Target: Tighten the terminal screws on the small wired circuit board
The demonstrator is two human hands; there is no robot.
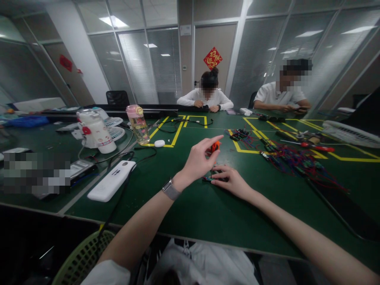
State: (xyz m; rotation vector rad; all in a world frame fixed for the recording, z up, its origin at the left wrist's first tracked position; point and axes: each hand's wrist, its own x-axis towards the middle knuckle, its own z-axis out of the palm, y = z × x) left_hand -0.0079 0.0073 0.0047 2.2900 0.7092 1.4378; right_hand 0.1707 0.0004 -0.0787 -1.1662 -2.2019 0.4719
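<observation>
Head view looks down on a green table [190, 221], and everything is placed here from the small dark part [214, 179] lying on that table near the middle. The right hand [232, 181] lies flat upon this part, fingers spread and pressing it down rather than closing round it, so it steadies the piece without truly gripping. Just above the part, the left hand [199, 159] is raised, its thumb and forefinger pinched on a small orange piece [215, 147]; what that piece is I cannot tell, since the fingers cover most of it. A grey watch [171, 190] sits on the left wrist, nearer the camera than the part. To the right of the part, well apart, lies a tangle of red and blue wires [297, 162], with a red-handled tool [314, 146] beyond it. To the left lie a white flat device [112, 180] with a black cable, a white bottle [96, 132] and a pink-capped bottle [138, 124]. Far beyond the part, two other people sit at the opposite edge with their own hands busy. By my judgement, the step in hand is bringing the orange piece to the held part; the next move calls for lining it up carefully over the part while the right hand keeps that part from sliding.
</observation>
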